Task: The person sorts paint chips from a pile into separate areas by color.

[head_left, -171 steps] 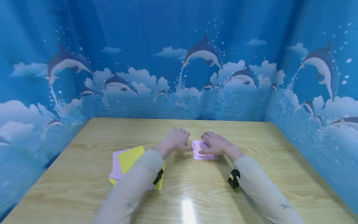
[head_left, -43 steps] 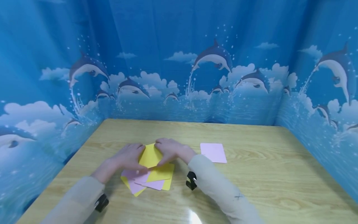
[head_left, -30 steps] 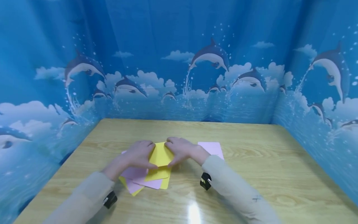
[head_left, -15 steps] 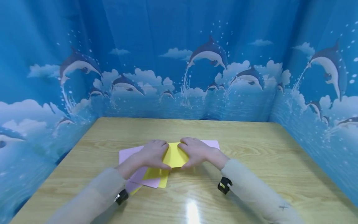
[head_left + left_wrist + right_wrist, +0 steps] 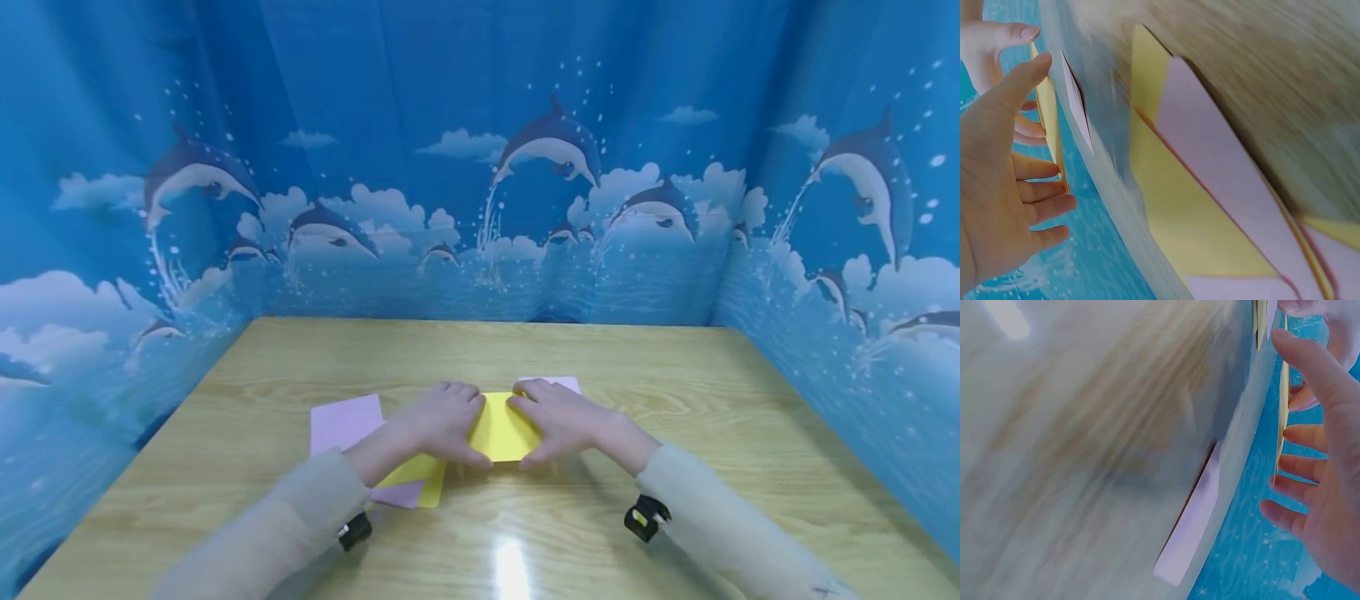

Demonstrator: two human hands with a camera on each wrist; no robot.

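Observation:
My left hand and right hand hold one yellow square card between them, each pinching a side edge with thumb and fingertips. Both wrist views show this yellow card raised off the table, nearly edge-on. Beyond and below my right hand lies a single pink card, partly covered by that hand in the head view; the right wrist view has the pink card lying flat. Left of it, under my left forearm, sits a loose pile of pink cards and yellow cards.
The wooden table runs back to a blue curtain printed with dolphins, which also closes off both sides. A bright light reflection shows near the front of the tabletop.
Earlier, the hands were around the pink card at right, then on a yellow card over the pile. That yellow card has since travelled right, off the pile, between both hands.

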